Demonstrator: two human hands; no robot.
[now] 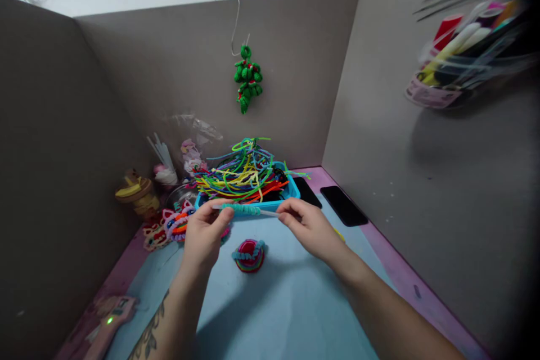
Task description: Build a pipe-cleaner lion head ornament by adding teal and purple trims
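A teal pipe cleaner (241,209) is wound in a tight coil around a thin white stick (269,214), held level above the mat. My left hand (206,230) pinches the coiled part near the stick's left end between thumb and fingers. At the other end, my right hand (307,228) grips the bare stick with its fingertips. Below and between the hands, a small round pipe-cleaner piece (249,256) in red, green and purple with a teal curly band rests on the light blue mat (270,315).
Behind my hands, a blue basket (296,190) overflows with colourful pipe cleaners (248,174). Two dark phones (343,206) lie to its right. Finished fuzzy pieces (179,224) and a brown cup (138,194) stand left; a pink glue gun (112,326) glows green. Grey panels (287,67) enclose three sides.
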